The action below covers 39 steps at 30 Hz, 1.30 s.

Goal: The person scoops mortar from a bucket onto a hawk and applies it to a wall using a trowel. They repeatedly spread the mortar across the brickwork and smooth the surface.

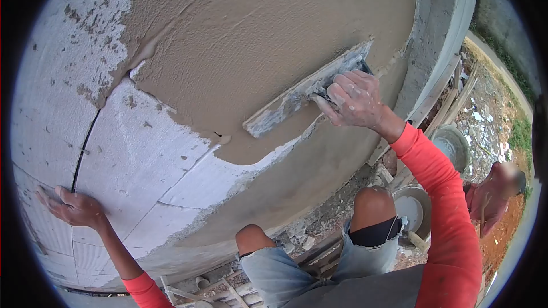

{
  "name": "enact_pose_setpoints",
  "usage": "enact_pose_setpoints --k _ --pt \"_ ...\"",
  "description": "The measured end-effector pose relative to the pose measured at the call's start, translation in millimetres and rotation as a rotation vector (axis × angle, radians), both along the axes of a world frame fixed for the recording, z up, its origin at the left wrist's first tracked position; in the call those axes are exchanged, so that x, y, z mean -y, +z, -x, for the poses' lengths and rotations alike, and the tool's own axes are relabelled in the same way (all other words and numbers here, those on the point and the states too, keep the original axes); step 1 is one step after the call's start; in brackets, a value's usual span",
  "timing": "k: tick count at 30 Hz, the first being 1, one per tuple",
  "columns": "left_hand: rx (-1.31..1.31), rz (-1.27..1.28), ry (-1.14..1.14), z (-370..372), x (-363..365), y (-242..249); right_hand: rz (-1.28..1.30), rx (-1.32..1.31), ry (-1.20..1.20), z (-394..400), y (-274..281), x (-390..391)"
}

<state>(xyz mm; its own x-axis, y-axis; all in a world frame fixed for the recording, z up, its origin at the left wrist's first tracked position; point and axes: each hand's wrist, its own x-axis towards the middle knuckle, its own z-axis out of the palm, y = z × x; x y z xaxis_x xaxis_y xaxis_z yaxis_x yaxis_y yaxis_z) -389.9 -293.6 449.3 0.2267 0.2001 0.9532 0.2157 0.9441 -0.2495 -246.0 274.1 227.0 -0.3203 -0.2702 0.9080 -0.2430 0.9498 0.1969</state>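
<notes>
My right hand (355,100), spotted with pale mortar, is closed round the handle of a long flat trowel (308,88). The trowel's blade lies against wet grey-brown mortar (245,40) spread over the wall. My left hand (71,208) rests on the white block wall (154,154) at the left, fingers spread, over a dark vertical joint. Between the hands, the mortar ends in a ragged edge, and bare white blocks show beside it.
A concrete edge (436,40) borders the wall on the right. Below are wooden planks (456,100), a round tub (451,145) and a bucket (412,211). Another person (491,197) in a red top is on the rubble-strewn ground at the right.
</notes>
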Motion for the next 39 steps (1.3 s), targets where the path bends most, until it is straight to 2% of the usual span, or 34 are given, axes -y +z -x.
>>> enact_pose_setpoints --k 4,7,9,10,11,14,16,18,21,24,26,28,30,32,33,34,35,39 --pt "0.007 -0.019 0.015 2.3 3.5 0.2 0.166 -0.253 -0.043 17.3 92.2 -6.5" --pt "-0.005 -0.007 -0.007 2.1 1.5 0.4 0.405 -0.259 -0.194 19.0 163.4 -49.1" --pt "-0.012 -0.010 -0.030 0.9 -2.0 0.5 0.619 -0.323 -0.119 8.8 206.4 -67.5" --pt "-0.015 -0.013 -0.038 -0.3 -2.6 0.9 0.701 -0.298 -0.165 8.5 214.3 -87.7" --pt "-0.018 -0.012 -0.051 -1.3 -2.5 0.5 0.781 -0.268 -0.212 1.7 216.2 -107.9" --pt "-0.028 -0.018 -0.074 0.4 -0.8 0.0 0.895 -0.339 -0.165 -1.7 173.2 -141.4" --pt "-0.028 -0.013 -0.069 0.8 -0.1 -0.2 1.090 -0.075 0.031 -25.9 145.0 -97.2" --pt "-0.026 -0.009 -0.081 3.8 2.9 -0.4 0.986 -0.035 0.069 -17.6 104.5 -72.2" --pt "-0.035 -0.021 -0.060 4.6 5.2 -2.0 0.597 -0.022 -0.094 -2.0 69.1 -50.9" --pt "-0.026 -0.023 -0.069 1.0 3.5 0.2 0.860 -0.111 -0.217 1.6 93.9 -84.4" --pt "-0.010 -0.019 -0.095 3.6 -4.5 -3.4 1.047 -0.250 -0.353 3.3 91.6 -155.4" --pt "-0.025 -0.003 -0.066 3.0 1.1 -1.3 1.128 -0.259 -0.335 -21.3 88.9 -150.6" --pt "-0.027 -0.027 -0.066 2.0 -5.9 1.2 1.076 -0.232 -0.073 -31.0 78.0 -78.7" --pt "0.007 -0.028 -0.053 -7.5 -2.9 -5.6 0.459 -0.151 -0.130 -36.6 46.7 -22.7" --pt "0.009 -0.039 -0.049 -7.1 -4.2 -6.8 0.380 -0.086 -0.049 -32.7 23.0 -2.3" --pt "0.003 -0.055 -0.059 -3.2 -9.2 -3.9 0.249 -0.178 0.035 -21.4 7.0 15.2" --pt "0.002 -0.035 -0.045 -1.5 -8.7 -0.3 0.180 -0.072 -0.029 -23.2 3.4 35.1" --pt "-0.010 -0.013 -0.055 1.6 -1.2 -1.5 0.115 -0.114 0.008 2.9 12.4 72.9"
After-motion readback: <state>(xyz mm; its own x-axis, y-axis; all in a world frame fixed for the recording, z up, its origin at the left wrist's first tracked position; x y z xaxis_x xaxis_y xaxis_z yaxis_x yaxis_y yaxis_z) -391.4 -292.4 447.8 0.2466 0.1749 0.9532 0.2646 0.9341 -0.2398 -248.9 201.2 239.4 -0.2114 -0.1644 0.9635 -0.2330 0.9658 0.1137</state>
